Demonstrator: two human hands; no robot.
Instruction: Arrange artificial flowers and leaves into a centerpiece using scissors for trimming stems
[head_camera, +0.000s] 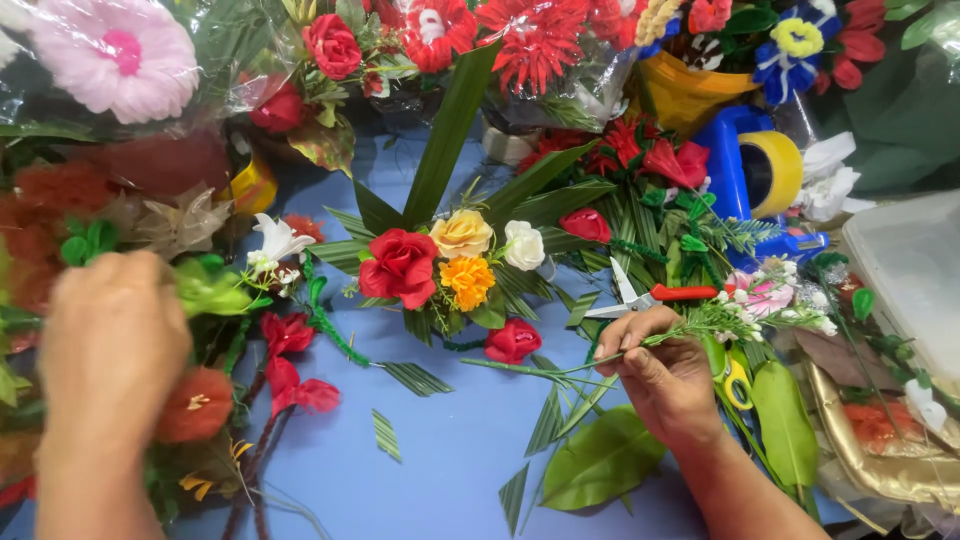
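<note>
left hand (112, 340) lower left, blurred, grip unclear | right hand (662, 375) pinches green sprig (720, 322) | scissors (650, 297) partly hidden behind sprig

Two hands: left hand (112, 340), right hand (665, 375). One sprig (700, 325) of small white blooms inside the right grip. One pair of red-handled scissors (650, 297) just above that grip. One yellow tape roll (775, 172) farther up. One large pink flower (115, 55) far above the left grip.
</note>
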